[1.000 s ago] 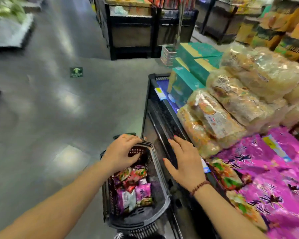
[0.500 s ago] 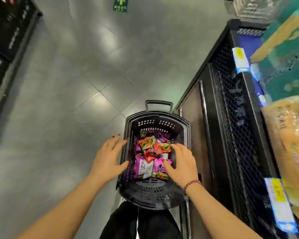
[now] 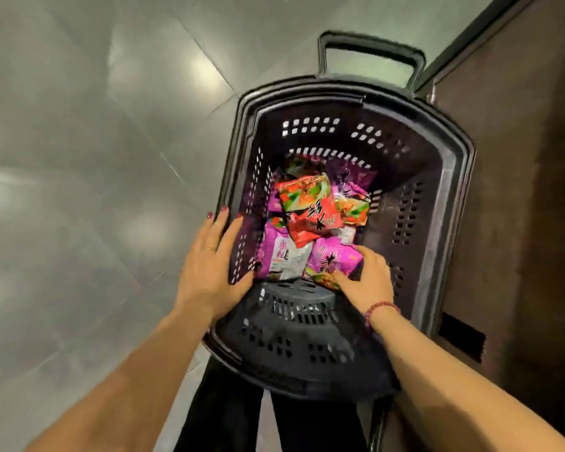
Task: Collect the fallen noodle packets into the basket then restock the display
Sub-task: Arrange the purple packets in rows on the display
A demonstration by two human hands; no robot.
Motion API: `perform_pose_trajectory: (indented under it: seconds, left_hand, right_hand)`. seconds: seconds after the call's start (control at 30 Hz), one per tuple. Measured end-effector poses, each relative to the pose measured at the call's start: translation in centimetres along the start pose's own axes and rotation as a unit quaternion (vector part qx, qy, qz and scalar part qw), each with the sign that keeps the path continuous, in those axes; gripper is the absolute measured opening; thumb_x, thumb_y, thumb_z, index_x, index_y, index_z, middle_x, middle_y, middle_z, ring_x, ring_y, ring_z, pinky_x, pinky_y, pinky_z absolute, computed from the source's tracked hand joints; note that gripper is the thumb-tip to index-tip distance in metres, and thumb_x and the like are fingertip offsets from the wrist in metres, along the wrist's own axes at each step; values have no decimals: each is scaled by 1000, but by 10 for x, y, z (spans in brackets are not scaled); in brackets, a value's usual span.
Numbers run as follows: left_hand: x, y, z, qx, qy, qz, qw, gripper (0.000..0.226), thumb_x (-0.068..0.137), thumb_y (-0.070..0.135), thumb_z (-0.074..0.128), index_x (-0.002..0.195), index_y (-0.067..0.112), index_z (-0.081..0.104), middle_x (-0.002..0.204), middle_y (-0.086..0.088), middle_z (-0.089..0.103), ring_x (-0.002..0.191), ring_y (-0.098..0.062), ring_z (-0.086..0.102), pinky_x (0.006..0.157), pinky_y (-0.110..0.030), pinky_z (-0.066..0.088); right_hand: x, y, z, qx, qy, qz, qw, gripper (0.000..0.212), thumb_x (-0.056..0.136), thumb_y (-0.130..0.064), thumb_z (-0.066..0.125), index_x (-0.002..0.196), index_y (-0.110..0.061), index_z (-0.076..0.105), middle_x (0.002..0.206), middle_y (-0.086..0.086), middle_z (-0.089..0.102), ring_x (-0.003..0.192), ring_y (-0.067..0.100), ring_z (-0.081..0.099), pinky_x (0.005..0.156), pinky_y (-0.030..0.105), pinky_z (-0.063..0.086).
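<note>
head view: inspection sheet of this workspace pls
surface: grey tiled floor, glossy, no packets seen on it
job's things: black basket holds a pile of pink and red noodle packets
clutter: nothing seen
grippers: left hand flat against the basket's left rim; right hand inside, on a pink packet, grip unclear
cables: nothing seen
surroundings: brown display panel right of the basket; dark trouser legs below
</note>
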State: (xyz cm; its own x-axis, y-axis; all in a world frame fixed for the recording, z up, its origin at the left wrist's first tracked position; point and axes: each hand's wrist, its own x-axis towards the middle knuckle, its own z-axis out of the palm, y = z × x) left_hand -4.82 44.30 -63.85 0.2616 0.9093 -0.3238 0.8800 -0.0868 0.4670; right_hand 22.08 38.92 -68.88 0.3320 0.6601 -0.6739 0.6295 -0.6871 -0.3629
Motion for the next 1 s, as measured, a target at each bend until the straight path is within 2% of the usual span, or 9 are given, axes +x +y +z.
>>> perform_pose_trajectory:
  seconds: [0.1,0.23,0.37,0.5,0.63,0.73,0.83,0.9,1.0]
  left_hand:
    - [4,-10,15,-10,27,14,999,92,72,16,82,149,12,33,159,-12,20,140,-32,27,116,-34,22]
    - [4,-15,23,-9,75,27,997,83,80,10,74,150,17,31,160,-6,17,144,-13,19,115,-12,11]
    - [9,-17,30,17,105,52,993,83,77,2,75,148,11,33,157,-10,19,142,-20,24,115,-14,14]
    - [13,-20,34,25,132,73,988,79,75,-3,72,145,4,38,155,-19,23,143,-14,20,118,-24,16]
    - [12,-19,33,28,126,70,989,81,73,-4,73,145,4,38,154,-20,24,143,-18,19,118,-22,14]
    - [9,-16,31,30,123,56,990,81,75,-2,73,147,7,37,156,-16,23,142,-32,27,118,-23,18]
    - [7,-14,28,26,108,52,993,82,77,4,75,148,10,34,158,-13,21,145,-35,23,120,-33,20]
    - [6,-12,26,19,84,38,996,84,79,11,76,150,14,31,160,-7,16,149,-32,14,121,-24,9]
    - [5,-11,21,23,63,27,997,84,81,20,75,150,13,30,161,-5,14,150,-25,0,120,-22,-3]
  right_hand:
    - [34,25,23,-5,-6,19,1000,70,75,-33,77,136,-17,46,133,11,47,128,29,40,106,37,33]
    - [76,45,50,-18,-2,18,1000,71,74,-24,80,134,-8,46,133,17,45,127,32,40,106,37,33]
    - [104,46,72,-137,35,3,990,66,72,-27,80,127,-10,47,128,12,49,121,33,40,94,42,42]
    - [117,40,85,-392,16,-24,919,49,79,-44,71,114,-15,55,111,6,60,110,27,45,81,35,38]
    - [109,39,80,-445,-2,-81,892,26,83,-41,65,100,-22,67,100,1,63,104,25,45,79,34,30]
    - [86,46,76,-390,23,-108,914,22,78,-37,72,89,-19,73,98,4,63,105,29,47,89,36,29]
    - [62,49,64,-199,-3,-128,972,17,68,-16,82,80,-8,74,109,13,67,109,36,54,98,40,38]
    - [47,39,47,-92,-61,-101,989,9,74,-9,77,81,-11,71,100,14,70,97,33,61,85,38,47]
    - [33,26,17,46,-124,-86,987,17,78,-8,76,70,-17,65,71,15,63,69,21,56,65,33,41]
